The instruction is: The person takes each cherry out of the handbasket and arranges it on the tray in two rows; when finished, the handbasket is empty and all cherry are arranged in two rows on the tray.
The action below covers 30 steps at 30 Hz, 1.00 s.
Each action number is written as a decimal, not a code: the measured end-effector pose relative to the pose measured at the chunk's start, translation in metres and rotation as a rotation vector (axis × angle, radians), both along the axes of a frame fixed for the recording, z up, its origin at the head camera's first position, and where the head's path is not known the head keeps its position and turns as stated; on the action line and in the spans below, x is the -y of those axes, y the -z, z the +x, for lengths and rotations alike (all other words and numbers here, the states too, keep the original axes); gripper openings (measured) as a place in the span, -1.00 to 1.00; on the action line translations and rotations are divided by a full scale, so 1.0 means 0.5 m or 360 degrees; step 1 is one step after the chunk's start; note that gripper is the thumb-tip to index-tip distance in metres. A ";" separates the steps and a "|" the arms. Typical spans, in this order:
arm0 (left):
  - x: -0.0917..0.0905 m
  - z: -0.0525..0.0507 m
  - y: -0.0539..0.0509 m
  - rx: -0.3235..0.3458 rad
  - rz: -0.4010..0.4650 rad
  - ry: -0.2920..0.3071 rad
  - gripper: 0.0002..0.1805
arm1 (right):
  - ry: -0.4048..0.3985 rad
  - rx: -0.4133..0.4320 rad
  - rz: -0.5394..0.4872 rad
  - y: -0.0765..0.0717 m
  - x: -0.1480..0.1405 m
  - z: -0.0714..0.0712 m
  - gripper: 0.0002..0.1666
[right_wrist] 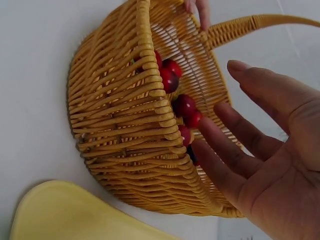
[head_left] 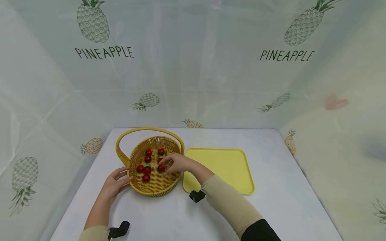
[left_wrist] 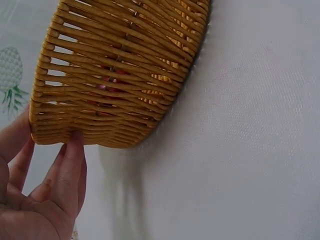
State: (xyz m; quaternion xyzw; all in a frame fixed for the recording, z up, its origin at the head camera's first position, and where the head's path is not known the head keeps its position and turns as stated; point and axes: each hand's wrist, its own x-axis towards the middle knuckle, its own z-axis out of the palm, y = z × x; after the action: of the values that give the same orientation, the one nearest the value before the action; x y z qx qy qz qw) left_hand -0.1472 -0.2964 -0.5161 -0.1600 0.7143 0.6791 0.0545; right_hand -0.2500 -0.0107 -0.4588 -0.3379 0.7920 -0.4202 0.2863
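Note:
A yellow woven wicker basket (head_left: 155, 189) with a tall arched handle stands on the left part of the table. Inside it lie several small round red fruits (head_left: 146, 177) with dark patches; their exact kind is unclear. My left hand (head_left: 116, 182) pinches the basket's left rim, as the fingers (left_wrist: 67, 175) in the left wrist view also show. Over the basket's right side reaches my right hand (head_left: 176, 163), its fingers spread and relaxed just above some fruits. Nothing lies between those fingers (right_wrist: 232, 155) in the right wrist view. My right hand partly hides the fruits below it.
A yellow rectangular tray (head_left: 223, 167) lies right of the basket, close to its rim, under my right forearm. White cloth covers the table (head_left: 286, 187). Pale curtains (head_left: 193, 67) printed with pineapples hang behind and at both sides.

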 end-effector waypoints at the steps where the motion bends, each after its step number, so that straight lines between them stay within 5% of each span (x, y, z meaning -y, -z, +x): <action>1: -0.001 0.000 -0.001 -0.0007 0.0003 0.0004 -0.31 | 0.0002 0.0004 0.0010 0.002 0.003 -0.004 -0.50; 25: -0.010 0.003 -0.003 0.0015 0.0038 -0.0052 -0.33 | 0.0025 -0.0005 0.0393 0.038 0.057 -0.057 -0.45; 30: -0.009 0.002 -0.002 0.0027 0.0028 -0.0067 -0.35 | 0.0036 0.0097 0.0379 0.046 0.065 -0.058 -0.44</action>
State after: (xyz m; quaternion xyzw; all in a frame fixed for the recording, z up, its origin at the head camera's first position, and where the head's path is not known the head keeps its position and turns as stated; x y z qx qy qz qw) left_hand -0.1460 -0.2917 -0.5153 -0.1802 0.7044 0.6849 0.0476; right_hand -0.2790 -0.0432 -0.4817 -0.2796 0.8310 -0.3364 0.3437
